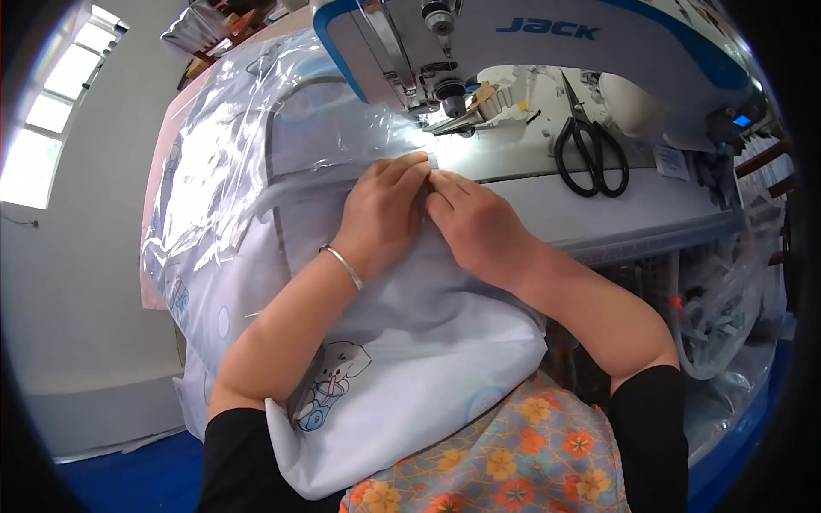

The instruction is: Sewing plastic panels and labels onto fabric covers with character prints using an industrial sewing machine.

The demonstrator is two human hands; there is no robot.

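Observation:
Both my hands meet at the edge of a pale grey-white fabric [402,291] with cartoon prints, close in front of the lit needle area of a sewing machine [547,43]. My left hand [386,209] wears a silver bangle at the wrist; its fingers are bent and pressed together on the fabric edge. Beside it, my right hand [475,218] pinches the same edge with its fingertips. A small light tab shows just beyond the fingertips. The fabric runs from the table down over my lap. Clear plastic sheeting [214,162] lies with the fabric on the left.
Black-handled scissors [590,158] lie on the machine bed to the right, near a small white label [671,162]. Thread scraps are scattered behind them. A clear plastic bag [727,316] hangs at the table's right end. A window [60,103] is in the left wall.

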